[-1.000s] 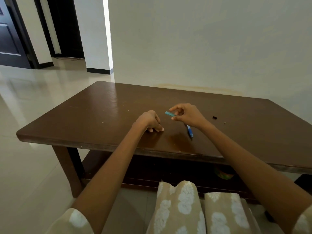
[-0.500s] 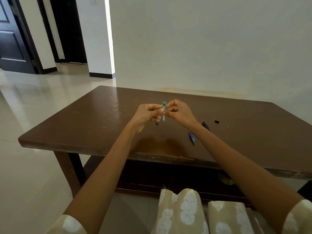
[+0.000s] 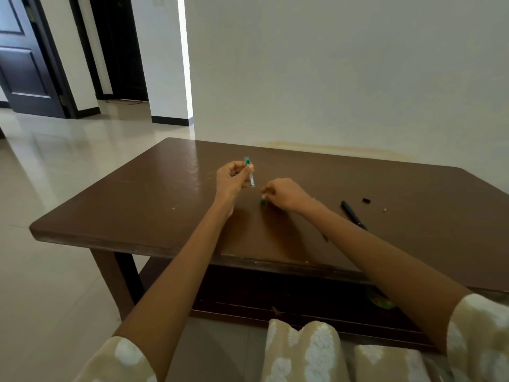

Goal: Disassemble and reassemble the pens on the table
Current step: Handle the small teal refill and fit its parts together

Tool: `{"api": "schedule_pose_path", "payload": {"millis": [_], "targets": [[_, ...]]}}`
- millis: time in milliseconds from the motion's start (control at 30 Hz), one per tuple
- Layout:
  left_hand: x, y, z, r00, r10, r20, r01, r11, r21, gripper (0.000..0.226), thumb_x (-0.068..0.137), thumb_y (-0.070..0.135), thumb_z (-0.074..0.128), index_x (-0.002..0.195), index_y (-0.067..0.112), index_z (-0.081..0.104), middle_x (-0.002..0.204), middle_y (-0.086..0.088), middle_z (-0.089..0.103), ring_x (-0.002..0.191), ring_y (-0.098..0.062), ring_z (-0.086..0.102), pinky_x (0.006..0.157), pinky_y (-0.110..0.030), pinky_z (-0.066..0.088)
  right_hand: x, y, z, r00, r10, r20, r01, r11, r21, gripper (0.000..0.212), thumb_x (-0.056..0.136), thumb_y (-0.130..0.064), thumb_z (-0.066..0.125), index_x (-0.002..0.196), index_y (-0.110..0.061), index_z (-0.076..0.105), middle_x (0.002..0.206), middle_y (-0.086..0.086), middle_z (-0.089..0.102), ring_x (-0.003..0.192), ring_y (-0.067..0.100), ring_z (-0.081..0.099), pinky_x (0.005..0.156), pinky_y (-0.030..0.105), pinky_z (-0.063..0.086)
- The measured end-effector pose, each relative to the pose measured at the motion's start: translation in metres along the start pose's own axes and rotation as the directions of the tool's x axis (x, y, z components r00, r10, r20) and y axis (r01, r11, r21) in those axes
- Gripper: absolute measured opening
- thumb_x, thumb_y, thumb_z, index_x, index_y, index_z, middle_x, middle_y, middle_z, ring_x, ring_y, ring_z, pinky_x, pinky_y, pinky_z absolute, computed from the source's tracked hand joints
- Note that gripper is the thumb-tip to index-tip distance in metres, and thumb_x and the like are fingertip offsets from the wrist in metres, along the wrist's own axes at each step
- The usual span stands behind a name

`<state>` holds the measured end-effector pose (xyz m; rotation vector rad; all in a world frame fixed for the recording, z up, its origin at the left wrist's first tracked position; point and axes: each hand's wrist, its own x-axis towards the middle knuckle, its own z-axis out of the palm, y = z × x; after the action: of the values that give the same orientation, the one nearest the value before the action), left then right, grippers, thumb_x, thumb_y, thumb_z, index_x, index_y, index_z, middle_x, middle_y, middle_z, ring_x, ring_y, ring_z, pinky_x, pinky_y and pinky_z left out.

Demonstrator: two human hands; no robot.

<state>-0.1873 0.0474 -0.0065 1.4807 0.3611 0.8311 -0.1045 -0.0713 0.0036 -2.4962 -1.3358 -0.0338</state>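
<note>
Held green pen barrel [image 3: 250, 173] upright in left hand [image 3: 230, 179]; right hand [image 3: 283, 194] fingers pinched small green piece [image 3: 263, 201] on desk [image 3: 154, 205]; best aligned straight

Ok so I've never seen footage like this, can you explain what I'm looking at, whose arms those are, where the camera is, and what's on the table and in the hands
There is no machine here. A person wears one wide-angle camera on the head, looking forward and down, so the two bare arms coming in from the bottom are that person's own. The left hand holds a green pen barrel up above the brown table. The right hand is low over the table, its fingertips at a small green piece; whether it grips it is unclear. Further right lie a black pen, a small black part and a tiny pale bit.
</note>
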Motion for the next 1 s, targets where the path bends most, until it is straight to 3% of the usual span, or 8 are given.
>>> {"api": "schedule_pose_path", "payload": {"millis": [200,467,500,567,600,667,900,1000], "targets": [[0.005,-0.005,0.007,1.000,0.017,-0.021,-0.017,1.000,-0.026,0.011,0.088,0.018,0.062,0.098,0.013,0.063,0.083,0.001,0.066,0.070,-0.008,0.062,0.063,-0.020,0.056,0.014,0.000,-0.002,0.999,0.035,0.038,-0.032,0.996,-0.078,0.022,0.087,-0.018,0.064,0.105,-0.007,0.070,0.106,0.008,0.071,0.096,0.020,0.065,0.091,0.032,0.050],[-0.002,-0.008,0.005,0.998,0.060,0.025,-0.061,0.998,0.028,0.005,0.089,0.017,0.060,0.094,0.018,0.062,0.082,0.001,0.066,0.070,-0.009,0.061,0.058,-0.016,0.053,0.006,0.005,-0.005,0.981,0.166,-0.095,-0.134,0.952,0.276,0.013,0.083,-0.015,0.068,0.090,-0.006,0.074,0.088,0.001,0.072,0.072,0.004,0.061,0.073,0.020,0.051],[-0.003,-0.008,0.005,0.997,0.069,0.035,-0.070,0.997,0.035,0.005,0.089,0.017,0.060,0.093,0.019,0.062,0.083,0.000,0.066,0.070,-0.009,0.061,0.059,-0.016,0.053,0.005,0.003,-0.007,0.964,0.222,-0.150,-0.142,0.898,0.417,0.013,0.084,-0.015,0.067,0.091,-0.005,0.073,0.086,0.002,0.071,0.071,0.006,0.062,0.070,0.018,0.052],[-0.005,-0.009,0.005,0.995,0.090,0.047,-0.092,0.995,0.040,0.006,0.089,0.018,0.060,0.094,0.021,0.062,0.086,-0.003,0.067,0.073,-0.011,0.062,0.060,-0.018,0.053,0.003,-0.002,-0.013,0.908,0.372,-0.194,-0.102,0.644,0.758,0.013,0.086,-0.013,0.065,0.095,-0.003,0.069,0.085,0.005,0.070,0.070,0.010,0.065,0.065,0.017,0.055],[-0.005,-0.010,0.005,0.994,0.100,0.045,-0.101,0.994,0.036,0.007,0.089,0.018,0.060,0.095,0.021,0.062,0.087,-0.004,0.068,0.074,-0.012,0.063,0.061,-0.020,0.054,0.003,-0.005,-0.017,0.891,0.409,-0.194,-0.047,0.509,0.859,0.014,0.086,-0.010,0.065,0.097,-0.002,0.067,0.085,0.007,0.069,0.071,0.011,0.065,0.065,0.018,0.056],[-0.005,-0.010,0.005,0.992,0.117,0.042,-0.118,0.992,0.031,0.008,0.089,0.019,0.060,0.097,0.020,0.062,0.087,-0.003,0.068,0.076,-0.012,0.063,0.064,-0.022,0.054,0.003,-0.010,-0.024,0.888,0.403,-0.221,0.035,0.421,0.906,0.018,0.086,-0.006,0.064,0.103,0.001,0.065,0.084,0.007,0.068,0.072,0.013,0.066,0.068,0.020,0.057],[-0.007,-0.012,0.003,0.984,0.135,0.116,-0.143,0.988,0.056,0.010,0.090,0.017,0.059,0.098,0.014,0.064,0.084,-0.004,0.066,0.065,-0.011,0.063,0.063,-0.026,0.055,0.004,-0.023,-0.026,0.919,0.278,-0.278,0.087,0.546,0.833,0.023,0.084,-0.004,0.066,0.107,0.000,0.067,0.097,0.014,0.070,0.088,0.019,0.069,0.080,0.029,0.057],[-0.007,-0.013,0.002,0.986,0.126,0.109,-0.133,0.989,0.058,0.009,0.090,0.017,0.059,0.097,0.015,0.064,0.084,-0.004,0.067,0.064,-0.011,0.064,0.065,-0.027,0.056,0.004,-0.023,-0.023,0.924,0.287,-0.253,0.080,0.501,0.862,0.023,0.084,-0.003,0.065,0.107,0.001,0.066,0.100,0.019,0.069,0.088,0.020,0.068,0.080,0.030,0.057]]}}
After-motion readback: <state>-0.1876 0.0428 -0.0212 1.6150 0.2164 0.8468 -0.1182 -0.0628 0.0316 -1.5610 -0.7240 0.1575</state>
